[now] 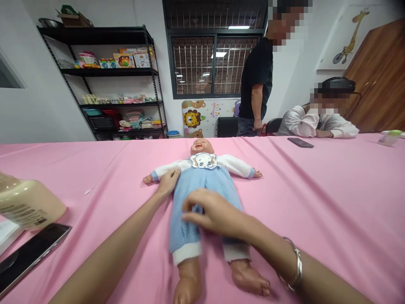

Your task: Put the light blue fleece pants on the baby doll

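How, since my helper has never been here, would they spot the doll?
Start at the pink tablecloth. At its middle lies a baby doll, face up, arms spread, the person's left hand at its side. Unlike the bottle and smartphone further left, it wears blue and white clothes with an elephant face.

Beyond my grip I see a barred window (215,63) in a white wall (110,12), black shelving (98,36) leftward and a wooden cabinet (376,84) rightward.

Baby doll (205,179) in blue-and-white suit: one. Wearer's bare hands (169,179) (213,211): two. Flat dark phones (34,255) (300,142): two. Beige rounded bottle (38,196): one.
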`<state>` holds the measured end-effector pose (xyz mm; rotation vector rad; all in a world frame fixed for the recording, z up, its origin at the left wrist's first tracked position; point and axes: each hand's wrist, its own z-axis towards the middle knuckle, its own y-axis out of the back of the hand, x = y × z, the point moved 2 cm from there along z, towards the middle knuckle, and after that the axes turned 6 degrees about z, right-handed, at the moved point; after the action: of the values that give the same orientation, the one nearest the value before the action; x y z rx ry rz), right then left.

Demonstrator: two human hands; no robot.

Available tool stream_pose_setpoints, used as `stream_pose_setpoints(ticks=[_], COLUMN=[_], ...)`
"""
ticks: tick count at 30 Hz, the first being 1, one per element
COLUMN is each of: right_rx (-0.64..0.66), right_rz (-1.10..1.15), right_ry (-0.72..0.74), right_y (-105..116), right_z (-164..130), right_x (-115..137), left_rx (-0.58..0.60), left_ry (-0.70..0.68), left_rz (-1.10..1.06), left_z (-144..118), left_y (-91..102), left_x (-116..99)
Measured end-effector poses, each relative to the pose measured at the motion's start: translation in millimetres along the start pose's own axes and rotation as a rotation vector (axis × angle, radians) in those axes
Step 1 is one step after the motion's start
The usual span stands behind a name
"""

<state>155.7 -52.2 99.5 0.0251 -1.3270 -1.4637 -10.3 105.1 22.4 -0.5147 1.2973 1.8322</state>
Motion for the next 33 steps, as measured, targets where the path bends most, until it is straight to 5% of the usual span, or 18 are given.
stream_pose_setpoints(ticks=[4, 8, 13, 17, 20, 26, 29, 33], right_rx=[-0.349, -0.422, -0.672, -0.657, -0.657, -0.563, -0.508, -0.468], right_rz=[-0.074, 0.113, 0.013, 0.068, 0.025, -0.306, -0.398, -0.511], right_ry=[-0.162, -0.235, -0.452, -0.542, -0.619, -0.733, -0.801, -0.880], right_y=[25, 32, 34, 35, 36, 30, 25, 21], right_z=[4, 3, -9, -21, -25, -25, -26, -28], right_x=[-60, -103, -142, -168, -177, -176, -174, -176], left_rx=[-0.023, -0.061, -0.049, -0.164, -0.184, 0.078, 0.100, 0.105], left_ry=[-0.044, -0.038, -0.041, 0.029, -0.002, -0.215, -0.180, -0.002], left_rz=[0.053, 0.206, 0.295, 0.157, 0.143, 0.354, 0.469, 0.424], left_z=[2, 1, -9, -11, -5, 6, 4, -1], left_y=[8.9, 12.6, 8.6, 17.1, 17.3, -32.5, -56.0, -61.6], left_x=[-4, 0, 5, -10, -44, -110, -110, -97])
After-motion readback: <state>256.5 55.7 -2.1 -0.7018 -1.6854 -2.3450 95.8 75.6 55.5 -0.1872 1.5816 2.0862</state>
